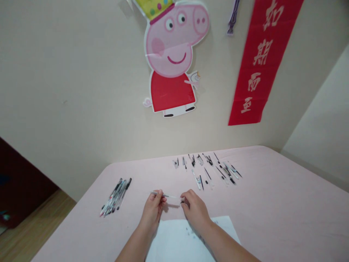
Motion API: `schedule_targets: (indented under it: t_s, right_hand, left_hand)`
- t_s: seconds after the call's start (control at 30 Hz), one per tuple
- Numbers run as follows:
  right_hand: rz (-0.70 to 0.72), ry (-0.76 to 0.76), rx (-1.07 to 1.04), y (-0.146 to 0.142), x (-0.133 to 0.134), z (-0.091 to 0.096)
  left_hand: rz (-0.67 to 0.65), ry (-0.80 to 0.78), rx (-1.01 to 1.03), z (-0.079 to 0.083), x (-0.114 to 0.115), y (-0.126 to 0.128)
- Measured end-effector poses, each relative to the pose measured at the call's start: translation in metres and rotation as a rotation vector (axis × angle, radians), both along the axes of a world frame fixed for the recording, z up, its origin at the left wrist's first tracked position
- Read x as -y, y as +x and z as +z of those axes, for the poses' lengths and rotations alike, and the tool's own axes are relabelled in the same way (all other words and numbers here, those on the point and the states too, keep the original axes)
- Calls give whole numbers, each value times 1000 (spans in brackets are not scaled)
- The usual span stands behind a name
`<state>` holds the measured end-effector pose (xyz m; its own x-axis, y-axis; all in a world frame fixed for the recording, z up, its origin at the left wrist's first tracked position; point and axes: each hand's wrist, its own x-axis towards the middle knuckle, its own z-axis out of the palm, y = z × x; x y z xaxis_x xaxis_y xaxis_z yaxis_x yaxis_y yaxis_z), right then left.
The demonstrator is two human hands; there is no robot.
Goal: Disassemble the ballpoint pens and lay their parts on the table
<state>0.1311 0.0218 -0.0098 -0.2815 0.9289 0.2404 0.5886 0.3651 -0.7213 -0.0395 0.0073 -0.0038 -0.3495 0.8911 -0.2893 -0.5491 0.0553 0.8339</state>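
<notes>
My left hand [155, 206] pinches a thin pen refill [171, 196] between thumb and fingers, dark at its left end and pale toward the right. It points across at my right hand [195, 208], whose thumb and fingers curl together around a small dark piece. I cannot make out what that piece is. A narrow gap lies between the refill's pale end and my right fingertips. Beneath my forearms is a white sheet of paper [174, 238] with some dark marks, partly covered by the right arm.
A bundle of pens [116, 198] lies at the left on the pink-covered table [272, 203]. Loose pen parts [208, 165], among them barrels, refills and caps, are scattered toward the back. Behind the table rises a wall with a pink pig cutout [173, 87] and a red banner [259, 69].
</notes>
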Motion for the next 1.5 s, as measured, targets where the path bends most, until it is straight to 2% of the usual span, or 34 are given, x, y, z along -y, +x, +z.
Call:
schedule_targets:
  t_s: [0.3,0.4,0.53,0.8,0.9,1.0,1.17,1.23,1.4,1.5]
  right_hand:
    - [105,42,-177,0,2,7]
    - [104,37,-201,0,2,8]
    - [79,30,-192,1,0,7]
    - [-37,43,-110,9,-9,1]
    - [-119,17,-82,13,-12,-3]
    - [-179,10,-22,15,-13,-5]
    - [-201,41,96,15,-12,-4]
    - [-199,50,119,15,-12,-3]
    - [-156,84,9,14,-11,2]
    - [-28,109,-99,11,-6,7]
  left_hand:
    - [-112,31,-104,2,4,3]
    - [-101,18,-101,2,4,4]
    - [-2,13,-74,4,1,-1]
    - [337,3,-66,18,-4,-32]
    - [380,19,-102,23,-3,-34]
    - [276,9,-122,25,-1,-24]
    - [-77,-74,-193,20,5,0]
    - [-175,-92,-215,18,8,7]
    - [-282,-110,-220,15,14,16]
    - [-289,-121,-200,12,14,18]
